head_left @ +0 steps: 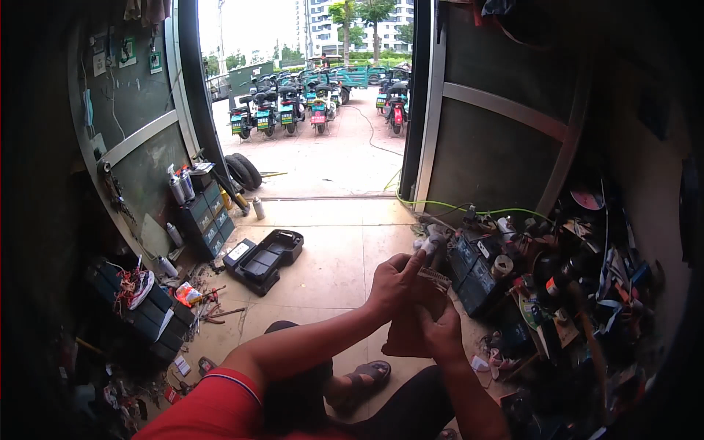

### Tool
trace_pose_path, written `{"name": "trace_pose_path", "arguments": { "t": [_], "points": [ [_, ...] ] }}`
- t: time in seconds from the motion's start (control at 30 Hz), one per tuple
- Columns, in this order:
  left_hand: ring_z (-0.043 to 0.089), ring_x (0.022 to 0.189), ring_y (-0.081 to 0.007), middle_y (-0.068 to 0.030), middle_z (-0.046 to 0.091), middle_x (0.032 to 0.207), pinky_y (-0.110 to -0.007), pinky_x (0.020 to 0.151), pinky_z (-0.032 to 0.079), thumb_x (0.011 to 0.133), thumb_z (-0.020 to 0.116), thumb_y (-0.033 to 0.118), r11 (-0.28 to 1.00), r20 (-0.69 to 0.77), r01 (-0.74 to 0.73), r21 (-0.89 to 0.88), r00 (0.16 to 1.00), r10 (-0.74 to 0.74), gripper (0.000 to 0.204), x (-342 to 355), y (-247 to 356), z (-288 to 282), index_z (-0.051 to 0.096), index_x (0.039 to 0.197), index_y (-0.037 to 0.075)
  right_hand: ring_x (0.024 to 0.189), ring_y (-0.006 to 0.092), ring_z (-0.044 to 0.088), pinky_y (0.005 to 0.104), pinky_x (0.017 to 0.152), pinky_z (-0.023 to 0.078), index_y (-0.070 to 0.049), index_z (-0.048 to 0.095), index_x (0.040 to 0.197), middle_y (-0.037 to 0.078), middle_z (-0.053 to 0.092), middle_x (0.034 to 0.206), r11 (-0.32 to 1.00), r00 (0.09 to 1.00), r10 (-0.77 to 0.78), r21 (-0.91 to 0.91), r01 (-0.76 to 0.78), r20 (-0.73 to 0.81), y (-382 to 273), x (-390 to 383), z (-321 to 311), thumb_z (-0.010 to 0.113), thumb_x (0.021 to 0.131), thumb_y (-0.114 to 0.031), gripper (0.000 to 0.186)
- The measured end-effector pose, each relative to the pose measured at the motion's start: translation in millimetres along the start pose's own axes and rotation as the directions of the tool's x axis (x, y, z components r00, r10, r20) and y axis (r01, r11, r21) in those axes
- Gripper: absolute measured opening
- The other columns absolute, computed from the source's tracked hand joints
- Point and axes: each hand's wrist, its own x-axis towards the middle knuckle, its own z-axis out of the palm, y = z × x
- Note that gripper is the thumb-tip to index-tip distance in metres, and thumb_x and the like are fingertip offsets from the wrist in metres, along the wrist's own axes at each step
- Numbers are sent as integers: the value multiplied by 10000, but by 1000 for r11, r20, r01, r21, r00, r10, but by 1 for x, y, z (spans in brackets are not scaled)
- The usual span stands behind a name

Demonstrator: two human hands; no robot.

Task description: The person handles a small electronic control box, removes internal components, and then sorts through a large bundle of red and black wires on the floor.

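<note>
My left hand point(392, 282) reaches up from the lower left, fingers closed at the top of a dull brown, flat-sided piece point(405, 334) with a pale ridged strip point(434, 276) along its upper edge. A small whitish item point(430, 244) shows at those fingertips; whether it is held or wrapped round a finger, I cannot tell. My right hand point(442, 330) grips the brown piece lower down on its right side. Both forearms come from below, over my legs and sandalled foot.
An open black plastic case point(268, 260) lies on the tiled floor point(330, 242). Battery blocks point(209, 224), spray cans point(178, 189) and clutter point(147, 308) line the left; more batteries point(466, 279) and tools point(550, 315) crowd the right. Scooters point(319, 110) stand outside the open doorway, tyres point(242, 172) beside it.
</note>
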Motion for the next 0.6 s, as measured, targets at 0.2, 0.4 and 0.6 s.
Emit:
{"name": "trace_pose_path", "arguments": {
  "t": [0.2,0.4,0.6],
  "points": [
    [602,1177,-196,-142,641,1261,-326,992,499,1044,623,219,979,39,-200,37,979,199,427,-84,-35,-46,489,1376,-14,1113,238,655,363,978,514,42,599,1283,155,695,1217,999,980,-29,-46,21,-195,-10,-12,53,750,970,-260,461],
    [621,1168,-197,-152,656,1265,-329,1010,509,1006,665,174,993,238,89,-82,969,-67,499,-123,-24,-113,477,1426,-18,963,138,677,286,838,554,26,637,1251,80,725,1104,927,916,332,100,-360,224,-12,-42,53,679,1026,-212,330],
    [667,1101,-233,-165,705,1208,-353,996,510,895,766,228,801,550,28,598,712,-436,552,-92,12,-215,611,1342,-58,885,189,719,312,821,579,70,605,1305,134,734,1026,822,730,562,-362,-439,389,-36,-57,21,673,1027,-223,410]
  ]
}}
